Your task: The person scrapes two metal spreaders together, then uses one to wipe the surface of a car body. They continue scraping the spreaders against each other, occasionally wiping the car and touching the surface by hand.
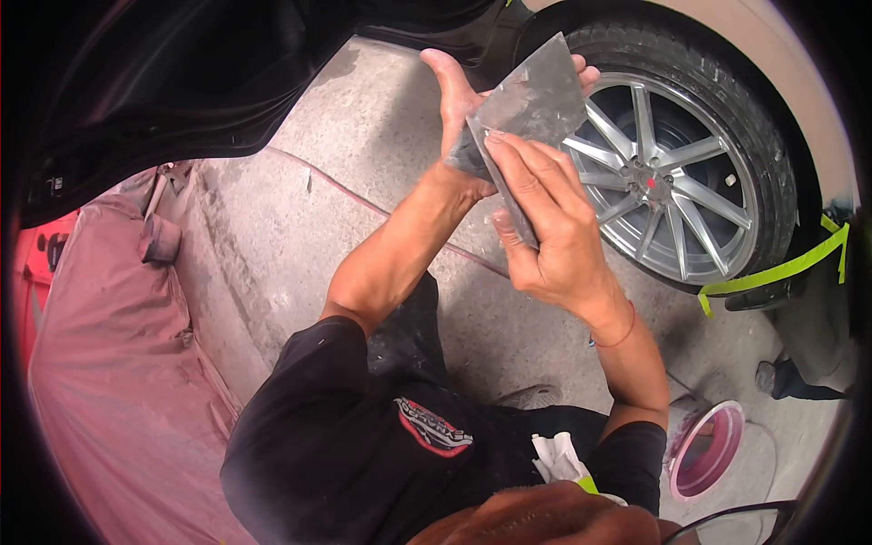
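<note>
Well, scraping looks to be in hand near the wheel at two o'clock: the grey plate at one rests on the left hand, thumb wide; the right hand pinches a spreader against it. Another stroke, I'd say, calls for steady backing.

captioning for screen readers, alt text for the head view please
A person's right hand grips a thin flat tool against a smeared grey plate, which lies over the open left hand. Beyond is a silver multi-spoke car wheel; pink sheeting hangs at left, and a round pink container sits at lower right.
</note>
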### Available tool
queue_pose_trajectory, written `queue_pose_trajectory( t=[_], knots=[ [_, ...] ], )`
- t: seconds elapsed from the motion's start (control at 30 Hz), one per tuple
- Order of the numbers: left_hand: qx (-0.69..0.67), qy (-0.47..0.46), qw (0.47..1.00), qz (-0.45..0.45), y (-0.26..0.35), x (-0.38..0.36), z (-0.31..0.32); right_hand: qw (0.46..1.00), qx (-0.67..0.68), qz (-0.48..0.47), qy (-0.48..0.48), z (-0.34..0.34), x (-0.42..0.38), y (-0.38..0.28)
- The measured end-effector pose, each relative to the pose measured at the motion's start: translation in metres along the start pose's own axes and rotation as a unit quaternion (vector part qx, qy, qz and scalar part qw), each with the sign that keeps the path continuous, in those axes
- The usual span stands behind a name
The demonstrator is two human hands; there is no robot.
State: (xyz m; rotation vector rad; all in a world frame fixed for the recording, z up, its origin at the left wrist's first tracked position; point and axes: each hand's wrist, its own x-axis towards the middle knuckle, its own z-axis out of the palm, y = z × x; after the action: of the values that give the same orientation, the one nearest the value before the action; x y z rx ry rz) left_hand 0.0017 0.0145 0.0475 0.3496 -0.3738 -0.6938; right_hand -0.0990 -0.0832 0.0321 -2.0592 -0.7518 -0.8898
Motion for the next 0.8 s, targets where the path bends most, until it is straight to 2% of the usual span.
queue_pose_trajectory(
  t=[0.3,0.37,0.43,0.53,0.6,0.67,0.73,0.8],
  knots=[
    [0.084,0.013,0.996,0.032,-0.007,-0.005,0.001,0.996,0.053,0.052,0.045,0.000,0.005,-0.006],
    [0.165,0.020,0.985,0.041,-0.008,-0.005,-0.002,0.995,0.067,0.065,0.044,-0.002,0.007,-0.008],
    [0.159,0.030,0.986,0.047,-0.011,-0.005,-0.002,0.983,0.127,0.121,0.046,-0.003,0.008,-0.010],
    [0.160,0.037,0.985,0.050,-0.012,-0.003,-0.007,0.982,0.131,0.120,0.055,-0.002,0.008,-0.010],
    [0.166,0.036,0.984,0.048,-0.012,-0.002,-0.008,0.984,0.120,0.115,0.067,0.003,0.007,-0.009],
    [0.244,0.054,0.965,0.075,-0.014,-0.001,-0.006,0.985,0.110,0.110,0.078,0.002,0.011,-0.008],
    [0.373,0.038,0.921,0.108,-0.031,-0.008,-0.005,0.986,0.017,0.136,0.091,-0.004,0.020,-0.004],
    [0.325,0.057,0.939,0.101,-0.035,-0.009,0.002,0.987,0.027,0.100,0.124,-0.008,0.020,0.001]
  ],
)
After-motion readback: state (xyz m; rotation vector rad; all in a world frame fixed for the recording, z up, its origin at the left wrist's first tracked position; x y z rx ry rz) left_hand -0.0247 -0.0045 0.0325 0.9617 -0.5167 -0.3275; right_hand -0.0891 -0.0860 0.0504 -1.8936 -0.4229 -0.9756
